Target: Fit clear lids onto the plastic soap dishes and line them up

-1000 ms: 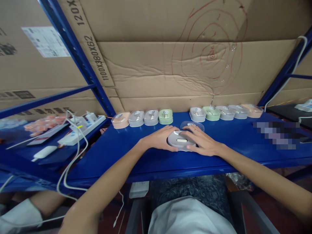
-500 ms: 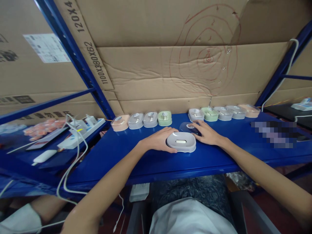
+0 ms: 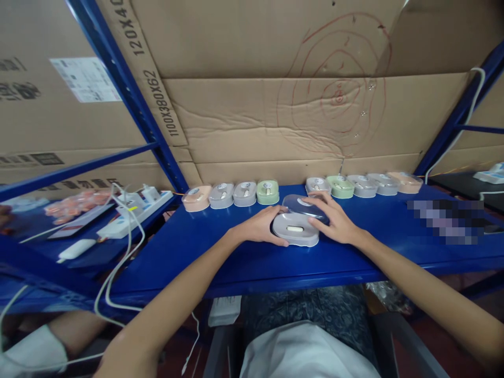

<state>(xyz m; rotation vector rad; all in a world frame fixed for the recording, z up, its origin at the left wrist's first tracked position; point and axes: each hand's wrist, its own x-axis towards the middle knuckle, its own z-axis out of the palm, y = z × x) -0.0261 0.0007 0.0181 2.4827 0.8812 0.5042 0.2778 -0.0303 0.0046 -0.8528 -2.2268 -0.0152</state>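
Boxes (image 3: 244, 194), lidded: nine | open box (image 3: 296, 232): one | clear lid (image 3: 293, 204): one

Beyond the grip (image 3: 262, 226) rises a wall of creased brown cardboard (image 3: 236, 105), printed with black figures along a strip to the left, marked with red rings (image 3: 339, 100) and dimmer toward its upper right corner. Blue posts (image 3: 114, 79) slant up on both sides of it, the left one joined by a blue bar (image 3: 98, 163), and a glossy blue shelf (image 3: 244, 262) spreads under the grip, catching pale light. Below, nearer than the grip, a dark chair (image 3: 409, 336) stands over a dim reddish floor (image 3: 427, 321).
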